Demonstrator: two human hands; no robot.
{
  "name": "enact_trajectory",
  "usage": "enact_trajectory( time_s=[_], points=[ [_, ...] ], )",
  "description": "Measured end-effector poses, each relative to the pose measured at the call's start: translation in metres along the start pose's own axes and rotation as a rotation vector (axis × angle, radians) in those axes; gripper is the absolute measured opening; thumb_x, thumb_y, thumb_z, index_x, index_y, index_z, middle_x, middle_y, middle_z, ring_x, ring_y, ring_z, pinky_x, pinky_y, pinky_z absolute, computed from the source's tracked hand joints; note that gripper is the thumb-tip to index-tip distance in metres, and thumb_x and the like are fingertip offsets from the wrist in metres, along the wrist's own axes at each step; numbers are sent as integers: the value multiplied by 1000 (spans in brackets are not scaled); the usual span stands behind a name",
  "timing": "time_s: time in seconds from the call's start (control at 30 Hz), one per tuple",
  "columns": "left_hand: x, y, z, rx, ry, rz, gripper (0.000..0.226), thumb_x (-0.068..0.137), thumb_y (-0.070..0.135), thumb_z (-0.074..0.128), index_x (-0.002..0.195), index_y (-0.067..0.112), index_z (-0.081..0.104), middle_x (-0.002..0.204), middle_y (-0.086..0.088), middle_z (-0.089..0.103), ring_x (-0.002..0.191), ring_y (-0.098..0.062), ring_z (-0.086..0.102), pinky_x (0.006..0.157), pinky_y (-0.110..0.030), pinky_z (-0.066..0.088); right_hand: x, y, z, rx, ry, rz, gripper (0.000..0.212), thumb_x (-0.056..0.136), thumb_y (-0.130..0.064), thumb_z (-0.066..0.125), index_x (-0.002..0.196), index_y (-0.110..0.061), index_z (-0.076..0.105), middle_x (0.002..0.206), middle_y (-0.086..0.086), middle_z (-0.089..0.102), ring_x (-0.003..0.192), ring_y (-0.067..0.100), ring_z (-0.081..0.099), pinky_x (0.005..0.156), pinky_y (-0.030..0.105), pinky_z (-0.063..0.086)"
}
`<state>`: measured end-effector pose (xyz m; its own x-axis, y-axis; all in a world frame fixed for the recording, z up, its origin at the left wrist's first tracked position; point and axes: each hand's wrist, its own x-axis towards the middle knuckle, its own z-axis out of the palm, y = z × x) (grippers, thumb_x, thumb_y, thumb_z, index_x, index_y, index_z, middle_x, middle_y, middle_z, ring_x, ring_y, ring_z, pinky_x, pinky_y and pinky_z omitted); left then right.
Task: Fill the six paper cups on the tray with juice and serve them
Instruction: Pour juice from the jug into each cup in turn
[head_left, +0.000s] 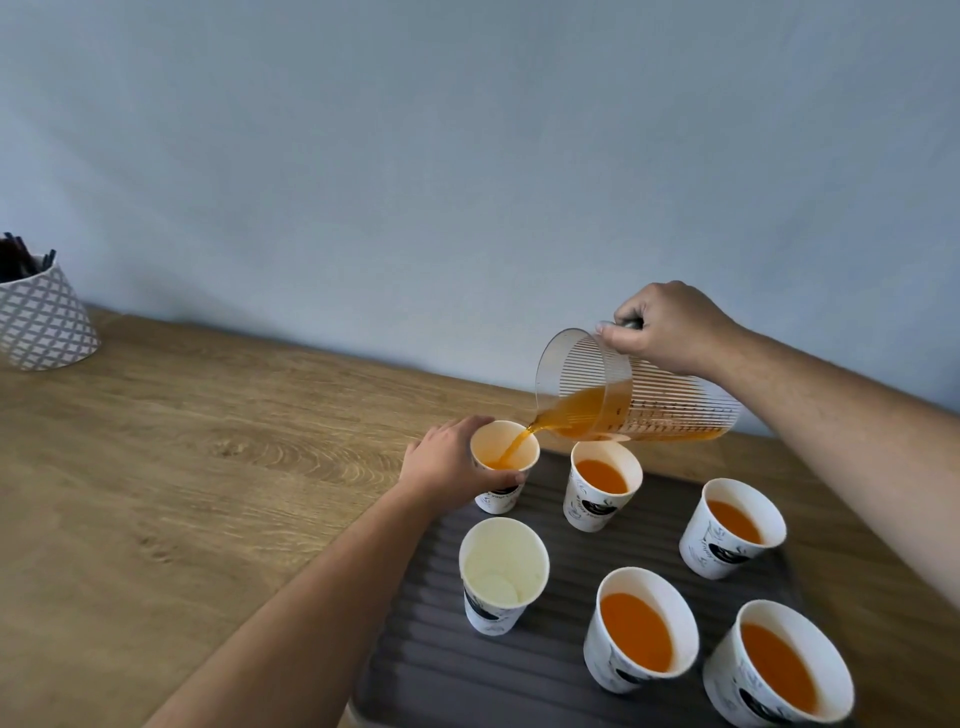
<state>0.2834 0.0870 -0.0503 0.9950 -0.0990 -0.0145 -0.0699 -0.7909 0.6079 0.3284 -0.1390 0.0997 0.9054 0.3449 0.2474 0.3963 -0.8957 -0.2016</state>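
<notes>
At the tray's (545, 670) far-left corner, the cup (524, 453) gripped by the left hand (447, 467) is best filled slowly from the jug (639, 400) gripped by the right hand (665, 327).

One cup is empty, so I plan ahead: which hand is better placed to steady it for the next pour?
The left hand: it grips the cup being filled, just beyond the empty cup. The right hand holds the jug.

We see matt white paper cups (504, 582) on a dark, ribbed, matt tray (519, 670), a clear ribbed plastic jug (639, 389), and a smooth wood-grain counter (208, 467) with a lattice-patterned pot (44, 317) at its far left edge.
</notes>
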Motion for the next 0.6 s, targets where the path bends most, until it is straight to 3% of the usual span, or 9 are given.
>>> enact_trajectory(
  time_s=[0.6],
  points=[
    [0, -1, 2, 8, -1, 2, 78, 65, 66, 69, 134, 41, 41, 133, 12, 54, 124, -17, 47, 101, -43, 37, -1, -1, -3, -47, 3, -22, 54, 89, -34, 59, 44, -16, 36, 44, 0, 32, 45, 16, 28, 51, 29, 25]
  ],
)
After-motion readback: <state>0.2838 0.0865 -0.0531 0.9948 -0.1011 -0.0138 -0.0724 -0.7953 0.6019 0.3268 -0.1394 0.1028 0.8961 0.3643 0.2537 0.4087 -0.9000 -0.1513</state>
